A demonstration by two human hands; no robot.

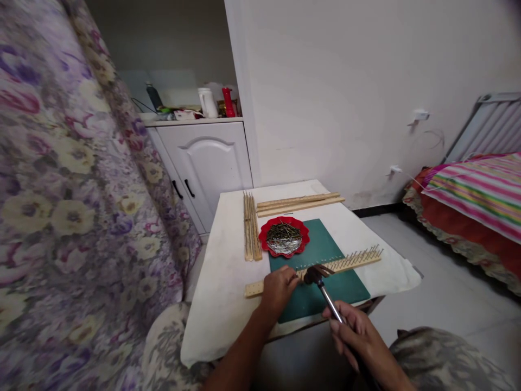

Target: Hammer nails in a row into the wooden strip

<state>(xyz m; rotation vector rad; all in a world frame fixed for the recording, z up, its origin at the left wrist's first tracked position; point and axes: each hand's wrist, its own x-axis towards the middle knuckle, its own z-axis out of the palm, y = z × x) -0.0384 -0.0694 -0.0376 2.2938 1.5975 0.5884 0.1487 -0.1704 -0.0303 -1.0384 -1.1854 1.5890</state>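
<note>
A claw hammer (330,303) is gripped by its handle in my right hand (358,336). Its dark head lies over a wooden strip (345,264), right beside the fingertips of my left hand (279,288). Those fingers are pinched together at the strip; whatever is between them is too hidden to make out. Many nails (366,253) stand up from the strip's right part, and small holes mark its left end. Under the strip lies a green mat (321,239). Just behind it, a red scalloped dish (264,239) holds a heap of loose nails (285,238).
More wooden strips (249,228) lie at the left of the table (220,320), nail points showing at their far end. Further strips (301,204) lie along the back edge. A floral curtain (81,190) hangs at left, a bed (480,201) stands at right, and a white cabinet (211,163) is behind.
</note>
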